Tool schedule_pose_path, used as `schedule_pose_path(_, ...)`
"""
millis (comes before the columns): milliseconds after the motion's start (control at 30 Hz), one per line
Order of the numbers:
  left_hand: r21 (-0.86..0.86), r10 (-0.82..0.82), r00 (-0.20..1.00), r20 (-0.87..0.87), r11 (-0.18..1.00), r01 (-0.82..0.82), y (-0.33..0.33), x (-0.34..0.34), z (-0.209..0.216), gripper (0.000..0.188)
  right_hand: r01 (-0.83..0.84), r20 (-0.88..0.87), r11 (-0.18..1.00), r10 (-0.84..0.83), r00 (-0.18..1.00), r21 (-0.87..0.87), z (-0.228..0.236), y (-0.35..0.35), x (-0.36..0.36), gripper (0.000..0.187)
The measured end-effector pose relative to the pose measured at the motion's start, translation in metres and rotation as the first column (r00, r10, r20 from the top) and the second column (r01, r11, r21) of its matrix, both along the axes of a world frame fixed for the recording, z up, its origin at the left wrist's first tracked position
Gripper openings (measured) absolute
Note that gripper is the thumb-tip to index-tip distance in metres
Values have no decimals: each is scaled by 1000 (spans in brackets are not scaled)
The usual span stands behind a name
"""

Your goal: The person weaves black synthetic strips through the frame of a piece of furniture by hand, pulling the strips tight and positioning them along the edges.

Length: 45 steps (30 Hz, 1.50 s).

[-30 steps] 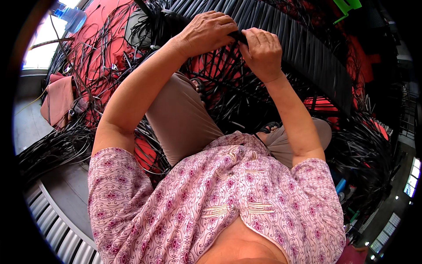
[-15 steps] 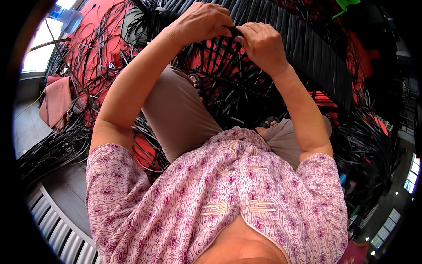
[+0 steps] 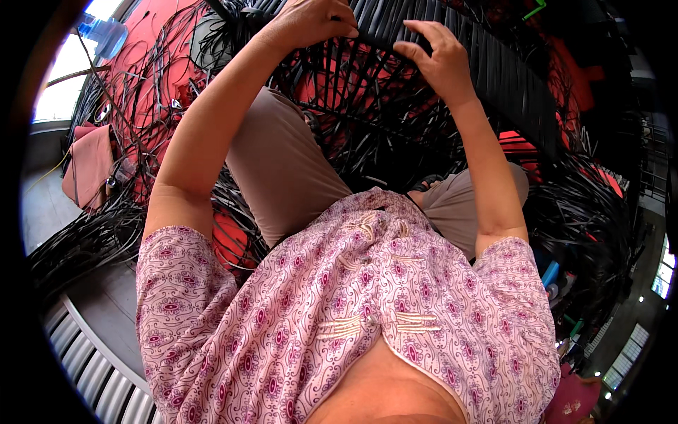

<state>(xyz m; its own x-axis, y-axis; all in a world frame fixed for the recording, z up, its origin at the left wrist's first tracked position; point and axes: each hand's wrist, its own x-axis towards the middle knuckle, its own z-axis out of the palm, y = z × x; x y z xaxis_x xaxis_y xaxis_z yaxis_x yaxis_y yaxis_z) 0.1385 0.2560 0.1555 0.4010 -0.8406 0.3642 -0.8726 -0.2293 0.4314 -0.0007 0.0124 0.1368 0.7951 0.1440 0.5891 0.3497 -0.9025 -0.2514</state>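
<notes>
Black strip-wrapped panel [image 3: 494, 74] extends over the red floor covering [image 3: 157, 51], its near edge in front of the person. Left hand [image 3: 316, 21] is at the left part of that edge, fingers curled; whether it grips a strip cannot be told. Right hand [image 3: 439, 56] is released, thumb and fingers parted, just beside the same edge. Loose black strips [image 3: 85, 237] lie heaped along the covering's left edge, near a pink cloth [image 3: 92, 169]; a blue bottle [image 3: 107, 37] is near its far left corner.
</notes>
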Motion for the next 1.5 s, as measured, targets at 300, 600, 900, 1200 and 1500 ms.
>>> schedule_pose_path(300,-47,39,965,258,999,-28,-37,-37,-13,45,88,241,964,-26,970,-251,-32,-9,-20,37)
schedule_pose_path(600,-56,-14,936,352,998,36,-68,-12,-24,37,73,155,960,-31,987,-270,-19,-26,-1,42)
schedule_pose_path(900,-72,-62,974,217,994,79,-87,20,-18,32,-5,53,955,22,998,-297,-6,-53,19,39)
schedule_pose_path(1200,-95,-98,977,190,989,117,-93,37,-23,30,-81,17,884,100,995,-460,-8,-72,37,29)
schedule_pose_path(1500,-123,-79,970,229,986,109,-96,34,-20,28,-76,6,874,90,996,-479,-5,-74,40,30)
